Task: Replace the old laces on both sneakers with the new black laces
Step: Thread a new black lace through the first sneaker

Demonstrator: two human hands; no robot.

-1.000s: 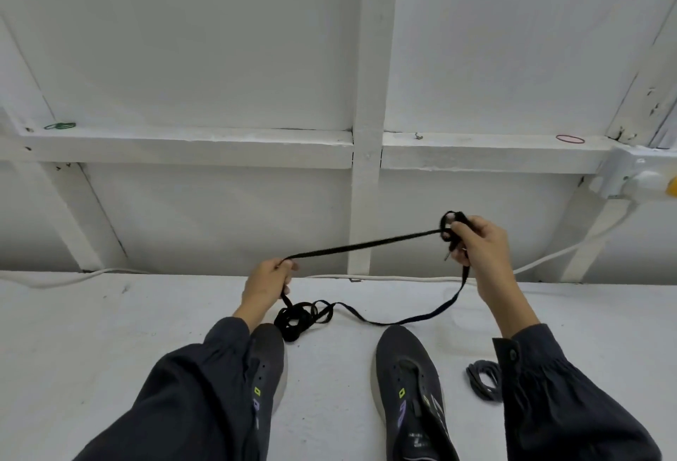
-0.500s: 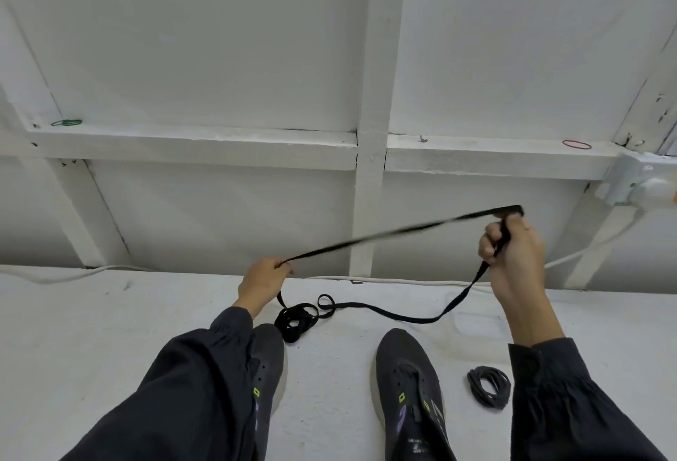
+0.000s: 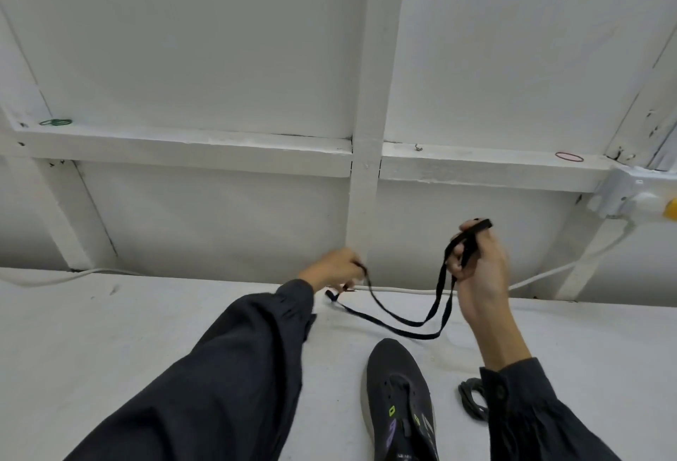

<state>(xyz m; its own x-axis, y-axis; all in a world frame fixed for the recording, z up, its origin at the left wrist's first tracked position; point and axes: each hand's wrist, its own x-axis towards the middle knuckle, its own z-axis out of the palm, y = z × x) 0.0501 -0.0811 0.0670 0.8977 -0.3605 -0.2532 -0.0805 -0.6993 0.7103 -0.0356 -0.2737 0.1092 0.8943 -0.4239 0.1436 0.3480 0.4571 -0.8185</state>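
Note:
A long black lace (image 3: 404, 325) sags in two strands between my hands, down to the white table. My left hand (image 3: 329, 272) pinches one part of it near the back wall. My right hand (image 3: 480, 270) is raised and grips several loops of the same lace wound around its fingers. A black sneaker (image 3: 397, 394) with green and purple marks lies toe away from me at the bottom centre, without a lace in its front eyelets. A coiled dark lace bundle (image 3: 472, 396) lies just right of it. My left sleeve hides the other sneaker.
The white table (image 3: 91, 350) meets a white panelled wall with a ledge. A white cable (image 3: 399, 291) runs along the table's back edge to a socket box (image 3: 630, 196) at the right. A green rubber band (image 3: 55, 122) and a red one (image 3: 569, 156) lie on the ledge.
My left hand has moved right, toward the right hand, so the taut lace now hangs slack. The heap of lace on the table is gone from sight. The left sneaker is now covered by my sleeve.

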